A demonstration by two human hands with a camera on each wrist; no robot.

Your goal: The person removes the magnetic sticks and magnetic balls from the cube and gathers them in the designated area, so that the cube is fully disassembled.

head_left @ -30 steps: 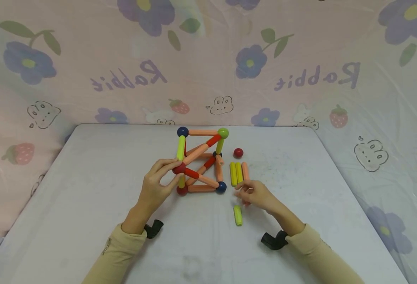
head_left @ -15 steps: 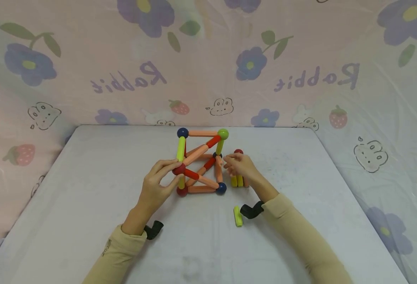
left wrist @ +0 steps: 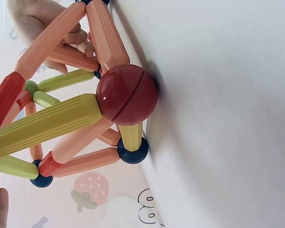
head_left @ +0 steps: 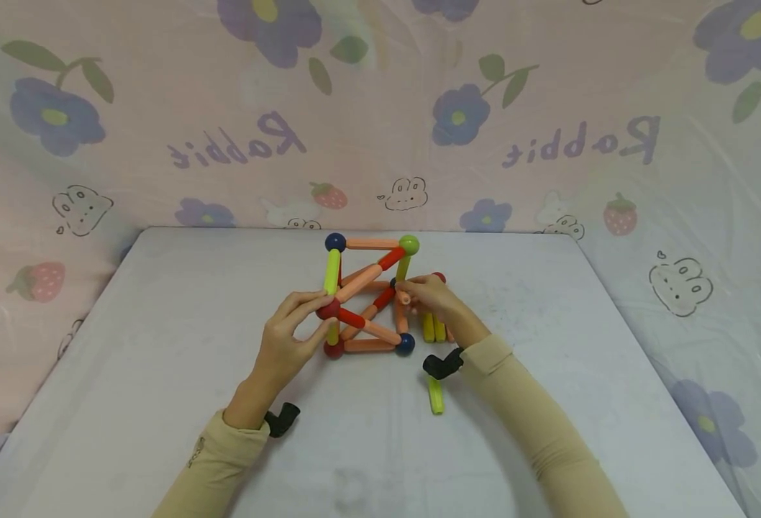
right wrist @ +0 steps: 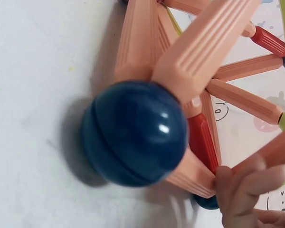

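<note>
A frame of magnetic rods and balls stands on the table. My left hand pinches a red ball at its upper near-left corner, thumb below and fingers above. At the right side, my right hand pinches a peach rod, whose one end lies by the navy ball at the lower back corner. In the right wrist view, the fingers curl by that rod. A navy ball at the near-right base corner fills much of that view. The right palm is hidden.
Right of the frame lie yellow rods and a loose red ball, partly covered by the right hand. A lime rod lies nearer, just beyond the right wrist camera. A patterned curtain hangs behind the white table.
My right hand has moved left and away from the body, from beside the loose rods to the peach rod at the frame's right side. The left hand has stayed on the red ball.
</note>
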